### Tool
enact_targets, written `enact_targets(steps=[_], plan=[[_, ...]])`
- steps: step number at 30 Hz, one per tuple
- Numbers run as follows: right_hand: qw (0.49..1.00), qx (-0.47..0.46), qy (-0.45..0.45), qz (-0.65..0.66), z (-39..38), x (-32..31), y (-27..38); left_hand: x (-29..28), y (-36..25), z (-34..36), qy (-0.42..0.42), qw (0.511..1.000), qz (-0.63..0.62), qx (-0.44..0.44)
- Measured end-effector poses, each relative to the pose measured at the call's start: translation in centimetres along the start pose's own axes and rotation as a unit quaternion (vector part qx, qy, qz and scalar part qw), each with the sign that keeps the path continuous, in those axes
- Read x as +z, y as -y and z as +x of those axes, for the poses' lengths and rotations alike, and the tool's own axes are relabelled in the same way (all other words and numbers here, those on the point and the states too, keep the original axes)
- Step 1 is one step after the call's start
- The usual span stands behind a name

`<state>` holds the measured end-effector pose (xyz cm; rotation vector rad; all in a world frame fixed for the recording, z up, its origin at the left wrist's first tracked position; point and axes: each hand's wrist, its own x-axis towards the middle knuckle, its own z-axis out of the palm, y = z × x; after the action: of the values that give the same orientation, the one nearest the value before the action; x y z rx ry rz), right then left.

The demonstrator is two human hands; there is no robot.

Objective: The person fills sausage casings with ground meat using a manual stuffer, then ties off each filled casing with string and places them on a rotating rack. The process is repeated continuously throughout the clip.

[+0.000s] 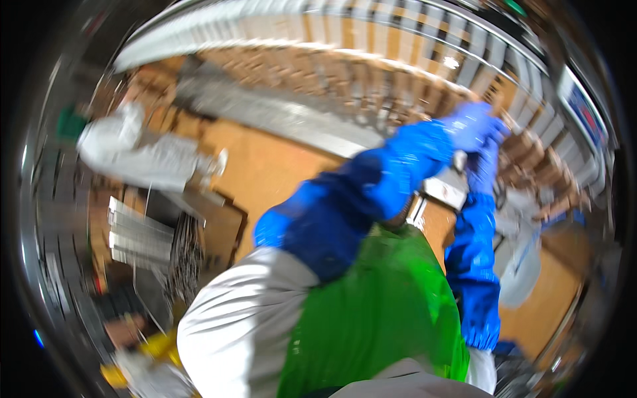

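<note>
My left hand (468, 126), in a purple-blue glove, reaches up to a long row of brownish pieces (371, 79) at the upper right. Close beside it is my right hand (488, 156), gloved the same way, and the two overlap or nearly touch. Motion smears the fingers of both hands, so whether they grip anything is not visible. A brown flat piece (502, 91) is just beyond the fingertips. Shiny blue sleeve covers (415, 156) wrap both my forearms, and a green apron (385, 298) hangs below them.
A curved rail of pale slats (265, 30) spans the top above a grey metal trough (265, 109). A white-clad person (142, 152) is at the left, near a stack of metal pieces (139, 235). Orange floor (265, 159) shows between. A translucent bag-like shape (521, 268) is at the right.
</note>
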<state>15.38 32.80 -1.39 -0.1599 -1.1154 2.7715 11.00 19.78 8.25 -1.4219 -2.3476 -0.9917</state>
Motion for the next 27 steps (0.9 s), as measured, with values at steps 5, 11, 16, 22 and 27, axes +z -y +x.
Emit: enact_targets(steps=[5, 11, 16, 22, 27], plan=[[0.916, -0.059, -0.104, -0.384, -2.8, -0.1, -2.8, 3.9, -1.2, -5.4, -0.198, 0.914, -0.212, -0.282], [0.897, 0.25, 0.034, -0.362, -6.1, -1.2, -2.6, 10.8, -0.1, -14.6, -0.07, 0.938, -0.116, -0.319], [0.782, 0.198, 0.123, -0.577, -2.9, -0.9, -1.6, 16.2, 4.5, -17.0, -0.159, 0.933, -0.19, -0.262], [0.804, 0.056, 0.056, -0.589, -4.6, -2.4, -2.1, 15.8, 6.3, -28.7, 0.249, 0.934, 0.003, -0.255], [0.871, 0.121, 0.091, -0.468, -6.5, -2.5, 1.1, 9.5, -1.2, -20.0, -0.078, 0.903, -0.282, -0.315]])
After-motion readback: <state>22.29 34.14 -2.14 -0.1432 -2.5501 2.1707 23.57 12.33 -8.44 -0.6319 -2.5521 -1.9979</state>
